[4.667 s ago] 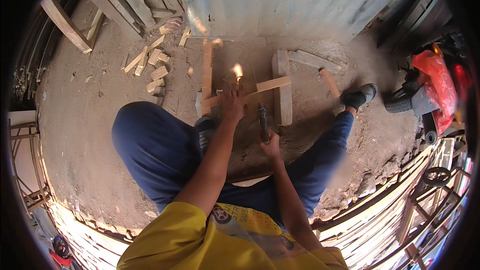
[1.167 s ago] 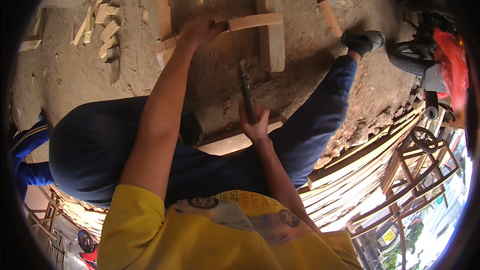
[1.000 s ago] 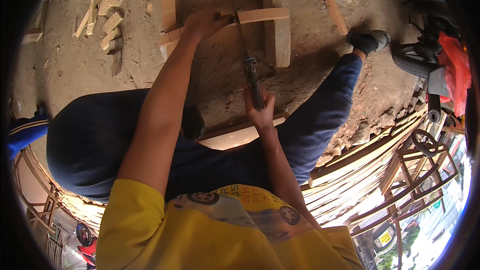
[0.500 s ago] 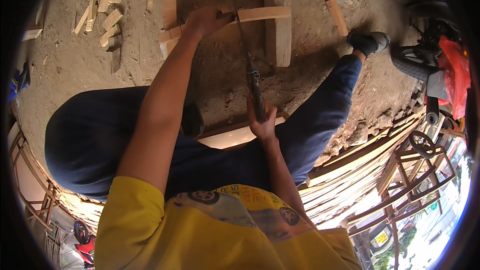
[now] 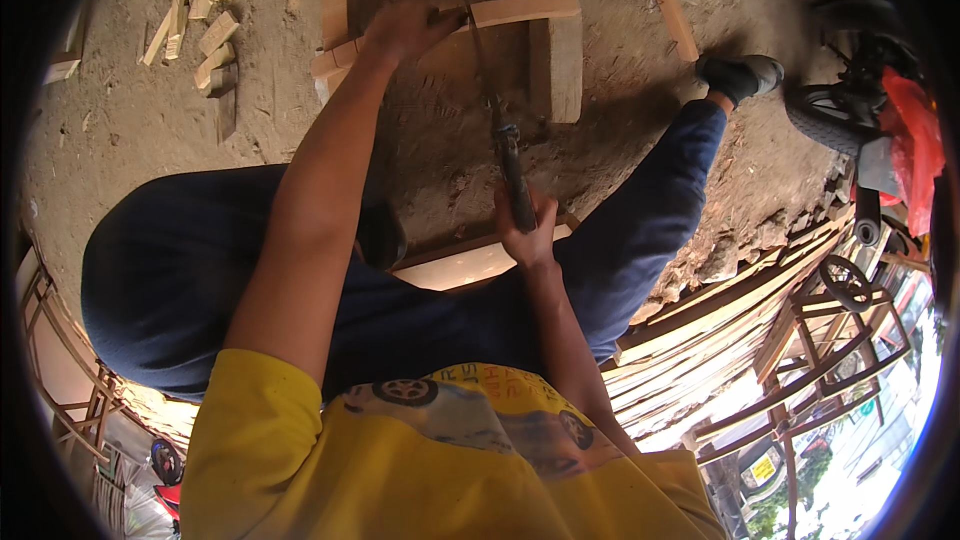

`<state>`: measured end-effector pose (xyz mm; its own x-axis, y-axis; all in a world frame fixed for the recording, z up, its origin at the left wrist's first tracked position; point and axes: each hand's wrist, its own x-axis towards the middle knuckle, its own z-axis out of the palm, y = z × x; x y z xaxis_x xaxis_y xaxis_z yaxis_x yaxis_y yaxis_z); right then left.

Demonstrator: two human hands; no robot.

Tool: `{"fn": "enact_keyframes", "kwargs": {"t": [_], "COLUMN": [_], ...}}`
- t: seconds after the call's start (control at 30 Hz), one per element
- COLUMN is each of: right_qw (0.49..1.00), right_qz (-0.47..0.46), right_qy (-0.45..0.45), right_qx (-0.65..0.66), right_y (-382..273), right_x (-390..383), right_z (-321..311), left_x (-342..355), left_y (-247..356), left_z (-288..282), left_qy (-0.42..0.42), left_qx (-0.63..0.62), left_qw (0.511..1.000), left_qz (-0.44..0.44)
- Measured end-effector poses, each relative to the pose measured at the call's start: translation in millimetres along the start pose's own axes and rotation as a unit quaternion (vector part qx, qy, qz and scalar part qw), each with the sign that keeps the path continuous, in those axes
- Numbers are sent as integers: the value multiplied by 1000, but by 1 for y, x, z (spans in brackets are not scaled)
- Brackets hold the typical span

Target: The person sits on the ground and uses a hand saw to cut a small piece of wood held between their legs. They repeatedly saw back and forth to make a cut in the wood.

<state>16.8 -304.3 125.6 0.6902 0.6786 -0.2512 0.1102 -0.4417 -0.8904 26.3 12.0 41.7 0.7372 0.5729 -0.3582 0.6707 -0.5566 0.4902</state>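
My right hand (image 5: 530, 232) is wrapped round the dark handle of a hand saw (image 5: 512, 178). The saw's thin blade points away from me and crosses a light wooden strip (image 5: 525, 8). My left hand (image 5: 402, 32) grips that strip just left of the blade, its fingers close to the cut line. At its right end the strip rests on a thick weathered timber (image 5: 556, 65); its left part lies across a paler board (image 5: 334, 12). How deep the blade sits in the wood cannot be seen.
Several cut wood blocks (image 5: 218, 33) lie on the dirt floor at the far left. Another block (image 5: 676, 24) lies near my right shoe (image 5: 740, 78). A wheel (image 5: 828, 118) and a red plastic bag (image 5: 908, 130) are at the right. Stacked boards (image 5: 715, 320) lie at the lower right.
The view has shifted slightly, so the strip and timbers appear a little higher. Both hands keep their grips, and the saw's place against the strip is nearly the same.
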Motion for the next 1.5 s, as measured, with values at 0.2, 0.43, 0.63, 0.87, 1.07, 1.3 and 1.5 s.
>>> {"fn": "enact_keyframes", "kwargs": {"t": [0.2, 0.43, 0.63, 0.87, 1.07, 1.3, 1.5], "right_qw": [1000, 1000, 1000, 1000, 1000, 1000, 999], "right_qz": [2, -2, -5, 6, 6, 16, -30], "right_qy": [0, -3, 8, -7, 20, -2, 36], "right_qx": [22, 9, 10, 24, 21, 25, -18], "right_y": [-12, 0, -14, -10, -16, -25, -4], "right_x": [33, 24, 23, 45, 13, 57, 4], "right_z": [6, 5, 4, 6, 0, 8, 0], "left_x": [1, -3, 0, 0, 2, 6, 5], "left_y": [-2, 4, 3, 3, -3, -6, -4], "left_z": [2, 0, -7, -1, 7, 15, 12], "left_qy": [0, -22, -36, -27, 4, 33, 29], "left_qx": [-11, -9, 6, 22, -17, 12, -27], "left_qw": [1000, 1000, 999, 999, 999, 999, 999], "left_qz": [5, -3, -19, -14, -44, 3, -33]}}
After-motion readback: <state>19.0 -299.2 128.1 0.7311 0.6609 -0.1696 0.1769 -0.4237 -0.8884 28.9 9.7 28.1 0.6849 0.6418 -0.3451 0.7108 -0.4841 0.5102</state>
